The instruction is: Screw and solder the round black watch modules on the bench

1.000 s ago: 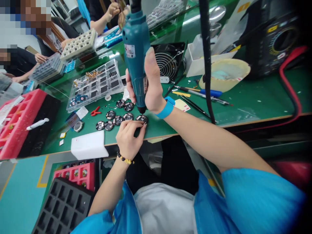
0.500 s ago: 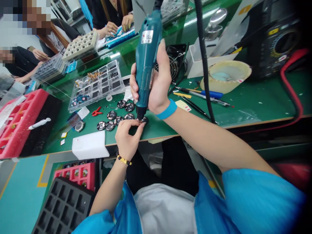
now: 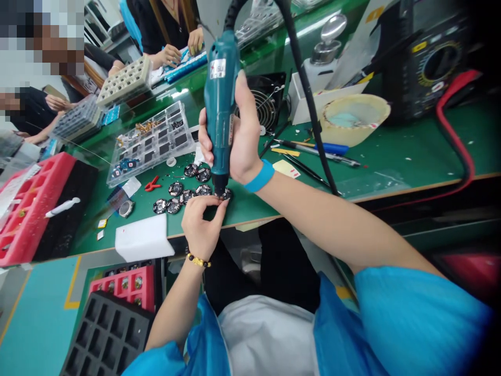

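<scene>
My right hand (image 3: 245, 130) is wrapped round a teal electric screwdriver (image 3: 222, 104), held upright with its black tip pointing down. Below the tip, the thumb and fingers of my left hand (image 3: 201, 219) pinch a small round part (image 3: 226, 195) at the table's front edge; the fingers hide much of it. Several round black circuit assemblies (image 3: 174, 205) lie just left of the tip, beside and behind my left fingers. A red clip (image 3: 152, 183) rests behind them on the green mat.
A compartment box (image 3: 156, 141) stands behind, a white block (image 3: 143, 236) at the front edge. Pens (image 3: 336, 156), a yellowish bowl (image 3: 352, 117) and a fan (image 3: 260, 104) are on the right. Black cable hangs from the screwdriver. Other people's hands (image 3: 170, 55) work across the table.
The view has shifted slightly, so most things appear a little further left. The screwdriver's top and its cable have swung left in the picture. Both hands keep their holds.
</scene>
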Action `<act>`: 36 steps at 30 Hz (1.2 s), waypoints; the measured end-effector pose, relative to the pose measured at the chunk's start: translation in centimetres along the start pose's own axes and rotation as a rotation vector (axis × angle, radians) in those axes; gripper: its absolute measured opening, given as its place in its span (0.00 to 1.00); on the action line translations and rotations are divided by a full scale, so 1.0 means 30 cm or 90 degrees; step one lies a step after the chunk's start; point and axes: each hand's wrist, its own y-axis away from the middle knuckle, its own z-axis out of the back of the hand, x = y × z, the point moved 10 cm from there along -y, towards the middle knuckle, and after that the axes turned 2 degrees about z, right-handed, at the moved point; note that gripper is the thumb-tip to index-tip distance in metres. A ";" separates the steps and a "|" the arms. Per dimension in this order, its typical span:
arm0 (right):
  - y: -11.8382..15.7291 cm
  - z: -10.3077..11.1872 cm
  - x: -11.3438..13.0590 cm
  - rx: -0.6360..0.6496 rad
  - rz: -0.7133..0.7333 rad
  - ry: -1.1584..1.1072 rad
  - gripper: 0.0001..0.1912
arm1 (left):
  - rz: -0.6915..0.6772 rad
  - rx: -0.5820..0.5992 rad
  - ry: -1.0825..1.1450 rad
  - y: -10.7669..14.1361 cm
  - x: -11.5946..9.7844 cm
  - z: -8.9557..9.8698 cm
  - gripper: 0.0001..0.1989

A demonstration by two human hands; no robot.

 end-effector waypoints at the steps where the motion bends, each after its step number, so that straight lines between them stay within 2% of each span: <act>1: 0.000 -0.001 -0.011 -0.001 -0.010 0.006 0.37 | 0.002 -0.009 0.004 0.002 0.003 0.005 0.05; 7: 0.004 -0.012 0.001 -0.016 0.005 0.020 0.42 | 0.042 -0.006 0.043 0.006 0.031 0.009 0.06; 15: -0.001 -0.014 0.003 0.001 0.034 -0.018 0.38 | 0.056 -0.009 0.040 0.001 0.041 0.006 0.07; 19: -0.014 0.025 0.012 -0.049 0.051 -0.030 0.38 | 0.028 0.000 0.018 0.002 0.026 0.004 0.08; 22: -0.027 0.078 0.050 -0.113 0.077 -0.042 0.38 | -0.017 0.006 -0.016 0.004 -0.001 0.004 0.08; 25: -0.033 0.100 0.095 -0.128 0.116 -0.041 0.36 | -0.042 -0.006 -0.020 0.005 -0.019 0.007 0.07; 28: -0.027 0.066 0.105 -0.084 0.128 0.002 0.35 | -0.062 -0.001 -0.025 0.007 -0.031 -0.005 0.06; 33: -0.006 0.001 0.032 -0.028 0.039 0.132 0.38 | -0.049 0.030 -0.040 0.013 -0.020 -0.034 0.04; 36: 0.005 -0.014 0.014 -0.014 0.028 0.166 0.38 | -0.047 0.028 -0.048 0.015 -0.020 -0.034 0.04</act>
